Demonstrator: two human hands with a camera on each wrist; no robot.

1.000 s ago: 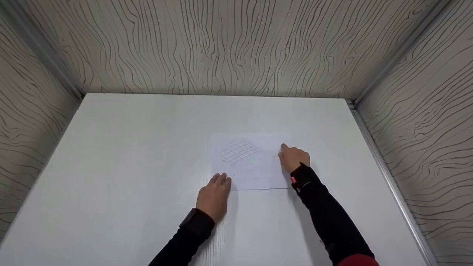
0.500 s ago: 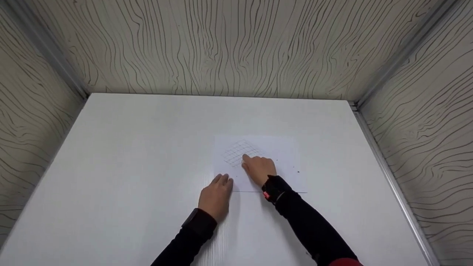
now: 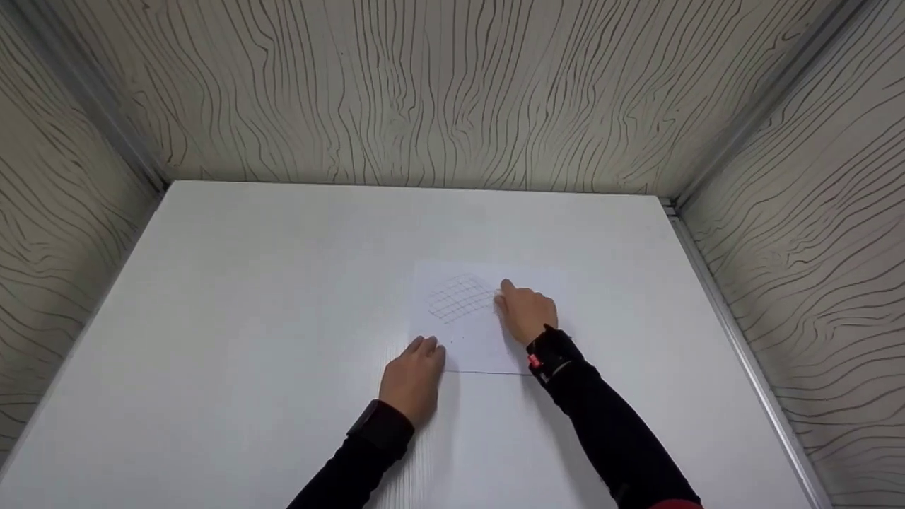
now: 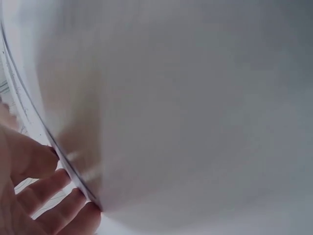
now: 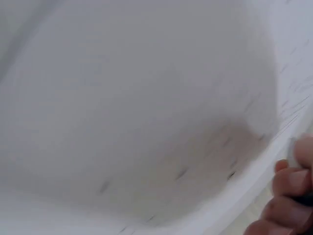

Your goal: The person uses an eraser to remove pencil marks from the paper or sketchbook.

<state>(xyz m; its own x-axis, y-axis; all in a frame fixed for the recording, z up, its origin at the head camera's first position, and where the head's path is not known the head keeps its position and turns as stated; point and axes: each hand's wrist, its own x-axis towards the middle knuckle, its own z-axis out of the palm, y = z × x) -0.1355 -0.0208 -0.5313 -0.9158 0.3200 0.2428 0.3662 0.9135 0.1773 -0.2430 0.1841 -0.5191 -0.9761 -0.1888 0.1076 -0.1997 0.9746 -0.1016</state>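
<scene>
A white sheet of paper (image 3: 481,357) lies on the table, bearing a thin pencil-like grid (image 3: 461,300) in its left half. My left hand (image 3: 412,382) rests on the sheet's near left corner, fingertips on its edge. Over the right side of the grid, my right hand (image 3: 527,311) has its fingers curled and pinches a small white eraser (image 5: 292,152). Most of the eraser is hidden by the fingers. Dark crumbs (image 5: 182,174) lie scattered on the paper in the right wrist view, blurred by motion.
The white table (image 3: 283,297) extends around the sheet on all sides. Wood-grain patterned panels (image 3: 424,92) stand behind it and at both sides. A metal rail (image 3: 742,339) runs along its right edge.
My right hand swept left from the sheet's right edge onto the grid, then came back partway right. My left hand stays on the near left corner.
</scene>
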